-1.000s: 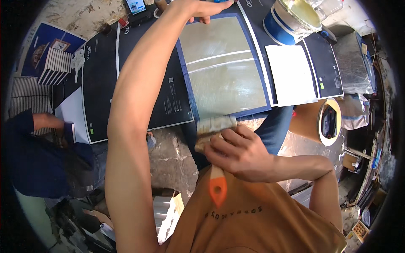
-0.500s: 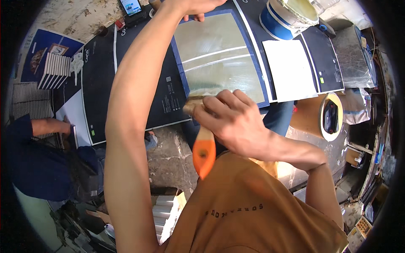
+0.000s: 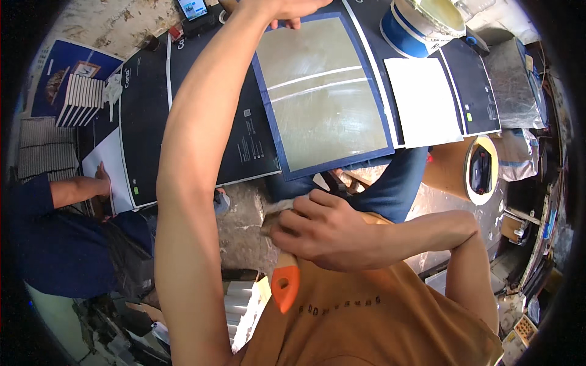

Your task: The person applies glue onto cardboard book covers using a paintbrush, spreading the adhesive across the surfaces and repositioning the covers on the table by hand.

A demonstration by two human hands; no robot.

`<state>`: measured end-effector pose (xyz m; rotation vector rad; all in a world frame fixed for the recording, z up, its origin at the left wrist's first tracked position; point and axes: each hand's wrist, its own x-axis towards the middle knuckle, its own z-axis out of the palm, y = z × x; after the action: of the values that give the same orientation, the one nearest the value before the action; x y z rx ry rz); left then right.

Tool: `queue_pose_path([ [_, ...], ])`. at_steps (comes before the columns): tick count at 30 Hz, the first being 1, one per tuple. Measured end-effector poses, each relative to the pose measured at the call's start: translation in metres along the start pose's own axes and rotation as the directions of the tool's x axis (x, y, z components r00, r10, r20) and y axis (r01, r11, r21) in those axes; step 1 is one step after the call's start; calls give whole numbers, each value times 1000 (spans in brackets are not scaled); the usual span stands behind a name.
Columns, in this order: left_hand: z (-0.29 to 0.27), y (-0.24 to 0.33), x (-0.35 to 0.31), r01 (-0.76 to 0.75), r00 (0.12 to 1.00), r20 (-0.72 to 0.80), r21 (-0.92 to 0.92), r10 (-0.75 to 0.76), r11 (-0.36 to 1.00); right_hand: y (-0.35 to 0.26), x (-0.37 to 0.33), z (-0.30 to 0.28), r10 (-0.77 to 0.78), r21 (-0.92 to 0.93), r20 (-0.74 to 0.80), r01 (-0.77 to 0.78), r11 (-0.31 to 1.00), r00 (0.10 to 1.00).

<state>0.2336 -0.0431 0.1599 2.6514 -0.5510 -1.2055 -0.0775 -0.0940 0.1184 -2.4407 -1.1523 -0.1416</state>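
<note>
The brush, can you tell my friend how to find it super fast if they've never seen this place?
Start at the big black-covered table, then look below its near edge, in front of the brown shirt. There the right hand grips the brush. Its pointed, bright orange handle end, with a hole in it, stands out against that brown shirt.

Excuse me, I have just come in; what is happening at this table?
A person's right hand grips a brush, held off the blue-edged panel. The left hand is at the panel's far edge. The panel's grey face looks shiny and has two white strips. White paper and a bucket stand to its right.
</note>
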Motion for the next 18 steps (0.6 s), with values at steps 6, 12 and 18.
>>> queue_pose_path([
  [6, -2, -7, 9, 33, 999, 3, -6, -33, 999, 96, 56, -2, 143, -144, -371, -209, 967, 918],
  [12, -2, -12, 25, 72, 997, 17, 5, -72, 997, 19, 15, 14, -13, 48, -28, 15, 999, 1000],
  [18, 1, -13, 16, 136, 990, -26, -38, -137, 990, 93, 22, -33, 173, -48, -265, -192, 980, 948],
])
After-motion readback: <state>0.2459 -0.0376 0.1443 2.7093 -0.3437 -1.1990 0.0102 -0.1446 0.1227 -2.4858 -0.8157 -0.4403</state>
